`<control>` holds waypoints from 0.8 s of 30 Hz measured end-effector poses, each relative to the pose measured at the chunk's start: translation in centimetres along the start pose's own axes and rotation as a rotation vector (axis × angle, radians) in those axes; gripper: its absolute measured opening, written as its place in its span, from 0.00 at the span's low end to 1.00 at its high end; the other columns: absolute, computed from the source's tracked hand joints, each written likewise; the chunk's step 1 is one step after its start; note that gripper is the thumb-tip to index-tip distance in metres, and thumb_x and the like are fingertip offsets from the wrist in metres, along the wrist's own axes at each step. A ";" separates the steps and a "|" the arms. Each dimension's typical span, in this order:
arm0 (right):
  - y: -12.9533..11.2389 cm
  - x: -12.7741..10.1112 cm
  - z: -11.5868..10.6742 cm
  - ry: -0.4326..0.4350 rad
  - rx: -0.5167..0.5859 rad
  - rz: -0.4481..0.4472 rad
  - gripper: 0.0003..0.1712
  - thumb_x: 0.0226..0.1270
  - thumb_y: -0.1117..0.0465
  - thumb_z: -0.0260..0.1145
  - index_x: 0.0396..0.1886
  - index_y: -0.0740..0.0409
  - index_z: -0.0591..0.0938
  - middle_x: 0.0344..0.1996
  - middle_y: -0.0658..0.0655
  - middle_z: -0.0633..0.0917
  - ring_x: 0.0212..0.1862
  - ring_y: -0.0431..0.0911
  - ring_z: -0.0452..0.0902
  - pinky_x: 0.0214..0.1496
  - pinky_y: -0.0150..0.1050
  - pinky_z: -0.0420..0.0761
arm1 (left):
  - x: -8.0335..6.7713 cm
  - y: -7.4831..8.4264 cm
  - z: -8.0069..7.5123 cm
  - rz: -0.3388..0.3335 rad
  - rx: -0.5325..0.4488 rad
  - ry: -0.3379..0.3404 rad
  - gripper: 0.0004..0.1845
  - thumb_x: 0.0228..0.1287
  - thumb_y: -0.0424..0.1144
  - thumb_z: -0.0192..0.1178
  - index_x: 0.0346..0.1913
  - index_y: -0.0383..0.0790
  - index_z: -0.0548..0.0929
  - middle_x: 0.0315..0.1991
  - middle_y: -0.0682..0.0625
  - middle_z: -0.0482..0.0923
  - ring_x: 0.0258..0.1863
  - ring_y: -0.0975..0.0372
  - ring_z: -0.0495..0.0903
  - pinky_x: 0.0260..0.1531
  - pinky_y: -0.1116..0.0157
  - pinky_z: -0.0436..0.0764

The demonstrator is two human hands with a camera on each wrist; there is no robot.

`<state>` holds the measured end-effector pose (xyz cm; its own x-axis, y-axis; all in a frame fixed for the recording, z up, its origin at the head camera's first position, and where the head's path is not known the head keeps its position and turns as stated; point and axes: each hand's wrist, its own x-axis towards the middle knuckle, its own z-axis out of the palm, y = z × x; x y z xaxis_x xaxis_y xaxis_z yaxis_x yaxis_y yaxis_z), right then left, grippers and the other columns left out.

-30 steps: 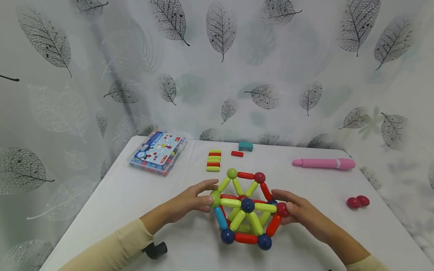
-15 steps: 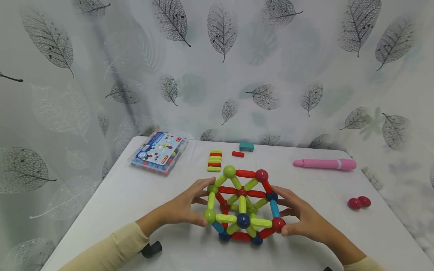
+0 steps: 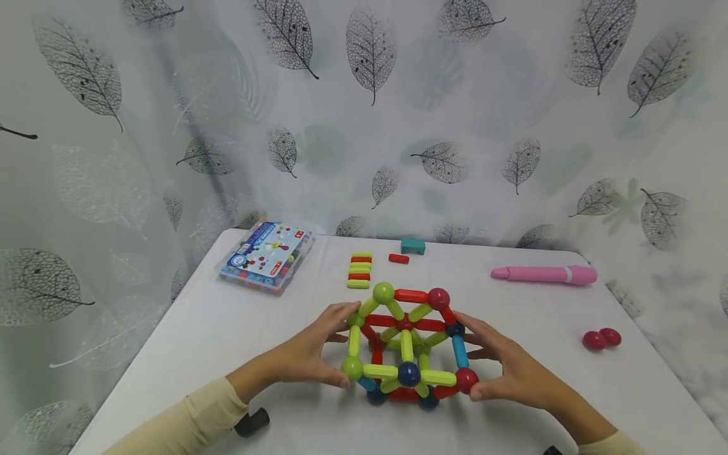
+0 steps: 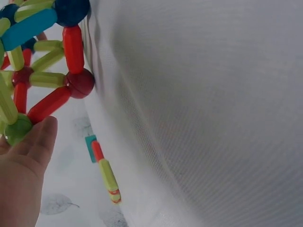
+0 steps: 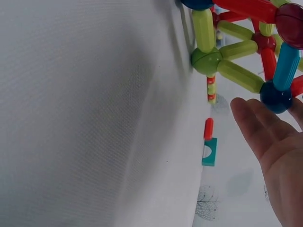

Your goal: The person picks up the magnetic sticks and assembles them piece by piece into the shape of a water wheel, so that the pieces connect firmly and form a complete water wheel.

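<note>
A magnetic ball-and-rod structure (image 3: 406, 357) stands in the middle of the head view, its lime, red and blue rods joined by coloured balls. Its lower balls look to be at the tabletop. On its left side my left hand (image 3: 309, 351) holds it, thumb at the front lime ball (image 3: 352, 368) and fingers by the lime ball behind. The right hand (image 3: 509, 366) grips the opposite side, with the thumb at the front red ball (image 3: 467, 380) and fingers at a navy ball (image 5: 276, 96). Both wrist views show the lower rods close to the white cloth surface.
A clear plastic case (image 3: 266, 256) of parts lies back left. Several lime and red rods (image 3: 359, 270), one red rod (image 3: 399, 258) and a teal block (image 3: 412, 246) sit at the back. To the right are a pink pen-shaped object (image 3: 544, 274) and two red oval pieces (image 3: 601, 339).
The structure has been turned between my hands, so its lime ball and red ball corners now face front at both sides. Over the last half second it dipped slightly.
</note>
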<state>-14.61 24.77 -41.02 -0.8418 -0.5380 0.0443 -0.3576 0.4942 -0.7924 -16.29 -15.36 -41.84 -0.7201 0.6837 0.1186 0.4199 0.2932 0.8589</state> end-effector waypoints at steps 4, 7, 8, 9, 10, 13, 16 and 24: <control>0.0 0.0 0.1 -0.002 -0.016 0.021 0.59 0.56 0.48 0.79 0.81 0.30 0.54 0.76 0.58 0.64 0.63 0.62 0.77 0.52 0.48 0.87 | -0.1 0.2 0.1 -0.016 0.018 0.003 0.60 0.53 0.50 0.79 0.81 0.66 0.48 0.78 0.57 0.50 0.73 0.60 0.66 0.66 0.56 0.76; 0.1 0.0 0.0 -0.007 -0.029 0.034 0.59 0.55 0.47 0.79 0.81 0.29 0.54 0.77 0.58 0.64 0.63 0.61 0.78 0.52 0.48 0.87 | -0.3 0.3 0.2 -0.017 0.032 -0.001 0.59 0.55 0.50 0.78 0.82 0.65 0.47 0.79 0.55 0.49 0.73 0.58 0.65 0.66 0.55 0.75; 0.1 0.0 -0.1 -0.012 -0.034 0.036 0.59 0.55 0.46 0.79 0.81 0.29 0.54 0.77 0.58 0.64 0.62 0.60 0.79 0.52 0.49 0.87 | -0.3 0.4 0.2 -0.017 0.036 -0.002 0.59 0.55 0.49 0.78 0.82 0.64 0.47 0.80 0.55 0.49 0.74 0.58 0.65 0.66 0.55 0.75; 0.2 0.0 -0.2 -0.018 -0.036 0.027 0.59 0.56 0.45 0.78 0.82 0.29 0.53 0.77 0.58 0.64 0.62 0.61 0.78 0.52 0.50 0.86 | -0.3 0.4 0.1 -0.019 0.042 -0.003 0.59 0.55 0.49 0.78 0.82 0.64 0.47 0.80 0.55 0.49 0.74 0.57 0.65 0.66 0.54 0.75; 0.3 0.0 -0.4 -0.018 -0.040 0.017 0.58 0.57 0.46 0.77 0.82 0.30 0.53 0.77 0.59 0.64 0.63 0.62 0.78 0.52 0.51 0.86 | -0.4 0.5 0.1 -0.026 0.050 -0.002 0.59 0.55 0.49 0.77 0.82 0.65 0.47 0.80 0.55 0.49 0.74 0.57 0.66 0.66 0.54 0.76; 0.7 0.6 -1.8 0.022 -0.088 -0.036 0.52 0.62 0.50 0.73 0.82 0.34 0.55 0.77 0.60 0.66 0.65 0.64 0.76 0.52 0.53 0.86 | -0.6 0.8 0.1 -0.052 0.081 0.005 0.60 0.55 0.51 0.77 0.82 0.67 0.45 0.81 0.58 0.47 0.74 0.58 0.66 0.66 0.55 0.76; 1.3 2.9 -3.6 0.109 -0.211 -0.086 0.46 0.68 0.53 0.69 0.81 0.41 0.59 0.75 0.60 0.68 0.68 0.64 0.72 0.55 0.56 0.84 | -0.7 1.1 0.0 -0.085 0.125 0.023 0.60 0.55 0.55 0.76 0.81 0.70 0.44 0.82 0.62 0.46 0.75 0.60 0.63 0.67 0.56 0.74; 2.1 15.1 -5.0 0.035 -0.644 -0.037 0.44 0.67 0.51 0.72 0.78 0.55 0.65 0.74 0.63 0.70 0.74 0.63 0.64 0.68 0.65 0.71 | -0.5 1.4 0.1 -0.105 0.225 0.032 0.56 0.58 0.62 0.71 0.82 0.61 0.48 0.83 0.56 0.46 0.81 0.55 0.52 0.71 0.43 0.65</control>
<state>-30.04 21.09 -38.97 -0.8331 -0.5452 0.0935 -0.5486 0.7925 -0.2663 -15.27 -15.23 -40.77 -0.7818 0.6212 0.0538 0.4518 0.5049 0.7355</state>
